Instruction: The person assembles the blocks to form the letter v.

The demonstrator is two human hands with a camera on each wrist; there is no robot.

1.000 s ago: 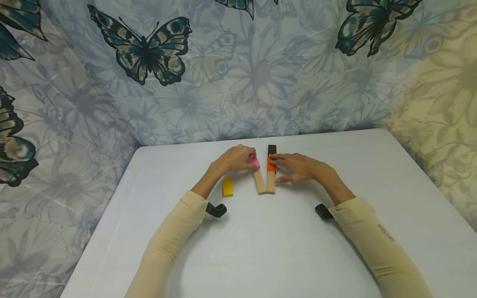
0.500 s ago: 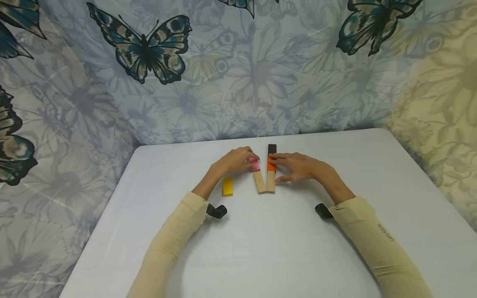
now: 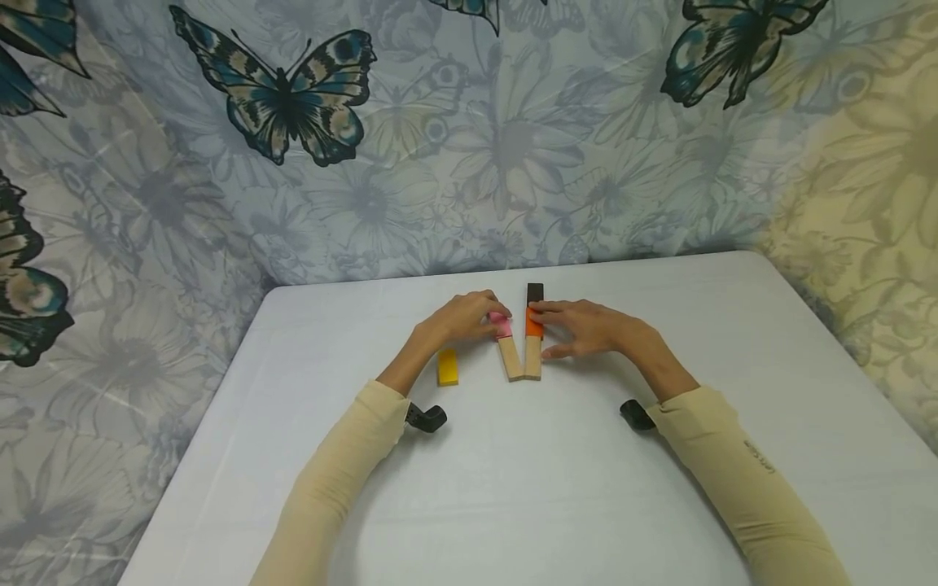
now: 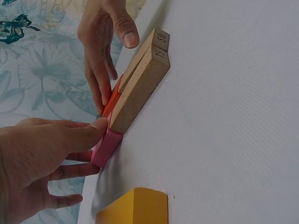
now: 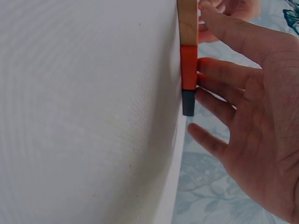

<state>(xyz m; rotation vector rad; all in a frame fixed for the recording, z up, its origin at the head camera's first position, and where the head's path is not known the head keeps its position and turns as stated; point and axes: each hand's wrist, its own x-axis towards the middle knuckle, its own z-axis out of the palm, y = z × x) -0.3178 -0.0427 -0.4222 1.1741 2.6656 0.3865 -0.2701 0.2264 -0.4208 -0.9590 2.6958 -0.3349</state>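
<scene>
On the table, two plain wooden blocks, a left one (image 3: pixel 510 359) and a right one (image 3: pixel 532 359), meet at their near ends and spread apart away from me. My left hand (image 3: pixel 463 316) pinches a pink block (image 4: pixel 108 145) between thumb and fingers, its end right at the left wooden block's far end. An orange block (image 5: pixel 189 67) continues the right wooden block, with a dark block (image 5: pixel 188 102) beyond it. My right hand (image 3: pixel 589 327) rests straight fingertips on the orange block, thumb beside the wood. Numbers are printed on the wooden blocks' near ends.
A yellow block (image 3: pixel 448 368) lies left of the row, below my left wrist. Black wrist devices, one on the left (image 3: pixel 427 416) and one on the right (image 3: pixel 636 416), jut inward from the sleeves. The white table (image 3: pixel 513 488) ends at a butterfly-patterned backdrop (image 3: pixel 469 179).
My left hand has drawn the pink block slightly toward me, against the far end of the left wooden block, and its fingers have spread a little. The right hand stays put.
</scene>
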